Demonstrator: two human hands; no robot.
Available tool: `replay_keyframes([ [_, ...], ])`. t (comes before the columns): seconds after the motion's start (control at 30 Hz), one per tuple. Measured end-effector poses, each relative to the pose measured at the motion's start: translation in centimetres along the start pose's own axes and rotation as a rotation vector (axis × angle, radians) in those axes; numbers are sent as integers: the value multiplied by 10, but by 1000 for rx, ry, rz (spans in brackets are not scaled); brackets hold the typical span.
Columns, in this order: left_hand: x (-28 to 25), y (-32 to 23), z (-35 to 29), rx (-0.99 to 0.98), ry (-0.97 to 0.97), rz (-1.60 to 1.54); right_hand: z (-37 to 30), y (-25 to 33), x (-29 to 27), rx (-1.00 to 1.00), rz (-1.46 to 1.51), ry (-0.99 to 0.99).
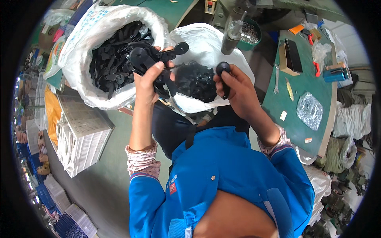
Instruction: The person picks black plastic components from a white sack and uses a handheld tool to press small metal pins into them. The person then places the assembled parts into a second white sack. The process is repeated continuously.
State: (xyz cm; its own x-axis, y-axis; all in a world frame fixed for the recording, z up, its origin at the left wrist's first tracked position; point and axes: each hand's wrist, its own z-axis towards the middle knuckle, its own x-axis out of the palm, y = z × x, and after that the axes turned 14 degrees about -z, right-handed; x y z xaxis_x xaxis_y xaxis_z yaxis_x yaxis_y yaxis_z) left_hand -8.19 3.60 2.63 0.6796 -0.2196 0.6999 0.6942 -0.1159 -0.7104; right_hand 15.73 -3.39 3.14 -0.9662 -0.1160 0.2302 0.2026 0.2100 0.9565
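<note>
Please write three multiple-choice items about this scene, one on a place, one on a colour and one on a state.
1. Where does the wrench lie?
A. on the green table
B. inside a white sack
C. on the floor

2. What colour are the plastic parts in the white sack?
A. red
B. black
C. yellow

3. What is the left hand doing?
A. resting flat and empty
B. gripping a bundle of black parts
C. holding the wrench

Answers: 1 A, the wrench rests on the green top at the right. 2 B, the sack's open mouth shows black pieces. 3 B, its fingers close round several parts; the right hand holds one black part.
</note>
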Motion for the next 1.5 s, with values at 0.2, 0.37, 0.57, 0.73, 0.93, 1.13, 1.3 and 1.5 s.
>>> replay_keyframes([
  [0.2, 30, 19, -9, 52, 189, 296, 9, 1, -4, 247, 262, 131],
  [0.37, 36, 33, -11, -45, 157, 73, 4, -8, -16, 272, 108, 71],
  [0.57, 27, 41, -6, -127, -21, -471, 4, 8, -52, -23, -261, -161],
  [0.73, 30, 45, -6, -194, -30, -572, 24, 74, -55, -227, -571, -179],
  [0.93, 35, 46, -6, -251, -64, -493, 60, 121, -52, -359, -524, -173],
  [1.13, 47, 47, -4, -289, -59, -462, 84, 114, -76, -99, -606, -86],
  [1.3, 43, 54, -3, -311, -3, -529, 48, 84, -54, -159, -540, -114],
  [1.5, 50, 65, -3, -359, 0, -506, 30, 12, -43, -209, -378, -110],
])
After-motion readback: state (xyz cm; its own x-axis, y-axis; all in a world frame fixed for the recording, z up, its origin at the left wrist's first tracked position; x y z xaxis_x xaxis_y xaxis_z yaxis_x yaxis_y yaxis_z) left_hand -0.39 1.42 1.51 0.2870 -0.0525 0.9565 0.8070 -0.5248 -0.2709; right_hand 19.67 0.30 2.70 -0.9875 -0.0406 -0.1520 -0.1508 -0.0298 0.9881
